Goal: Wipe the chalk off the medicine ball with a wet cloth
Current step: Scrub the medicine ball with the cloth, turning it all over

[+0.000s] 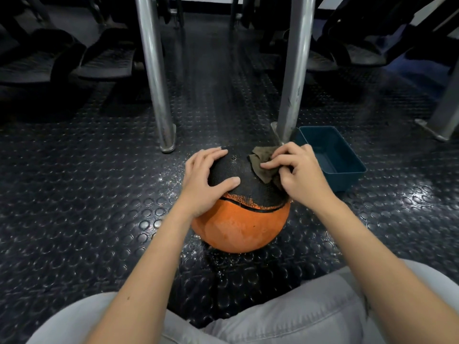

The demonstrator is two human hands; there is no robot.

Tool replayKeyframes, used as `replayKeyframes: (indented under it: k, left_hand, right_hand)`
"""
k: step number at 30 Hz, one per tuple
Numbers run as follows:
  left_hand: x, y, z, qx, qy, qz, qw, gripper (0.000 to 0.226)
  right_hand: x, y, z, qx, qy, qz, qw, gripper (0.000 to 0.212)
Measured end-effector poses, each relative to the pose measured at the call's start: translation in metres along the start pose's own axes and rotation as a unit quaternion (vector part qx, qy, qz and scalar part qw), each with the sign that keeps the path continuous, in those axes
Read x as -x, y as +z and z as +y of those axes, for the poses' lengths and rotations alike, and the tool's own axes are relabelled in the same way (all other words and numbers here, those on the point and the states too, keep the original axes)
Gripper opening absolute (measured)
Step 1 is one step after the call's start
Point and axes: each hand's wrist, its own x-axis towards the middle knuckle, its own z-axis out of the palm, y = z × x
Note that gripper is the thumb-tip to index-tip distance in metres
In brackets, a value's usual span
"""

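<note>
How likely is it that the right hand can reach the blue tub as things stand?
Probably yes: the right hand, holding the cloth on the ball, is right beside the blue tub, whose open top faces up; nothing lies between them.

Reached forward and down with both arms, close together.
Laid left hand [206, 180] open, fingers splayed and thumb out, palm down on the medicine ball [238, 224]. Curled right hand [303, 175] beside it, fingertips pinching and pressing the cloth [259, 156]. Showed bare forearms, wrists near straight.
</note>
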Motion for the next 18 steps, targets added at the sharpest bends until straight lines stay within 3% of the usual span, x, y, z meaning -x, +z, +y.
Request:
replayKeyframes:
  k: [4, 10, 15, 18]
  left_hand:
    - [0.009, 0.02, 0.027, -0.133, 0.047, 0.0, 0.99, 0.06]
    - [0.01, 0.017, 0.022, -0.162, 0.021, -0.044, 0.986, 0.094]
    - [0.012, 0.006, 0.022, -0.148, 0.013, -0.08, 0.986, 0.096]
    - [0.013, 0.004, 0.026, -0.133, 0.029, -0.107, 0.985, 0.096]
  right_hand:
    - [0.0, -0.008, -0.004, -0.004, 0.035, -0.052, 0.998, 0.022]
    - [0.0, -0.011, -0.011, 0.058, -0.037, -0.071, 0.995, 0.013]
    - [0.005, -0.018, -0.017, 0.038, -0.113, -0.148, 0.982, 0.007]
    - [0.003, -0.017, -0.016, 0.048, -0.099, -0.114, 0.987, 0.007]
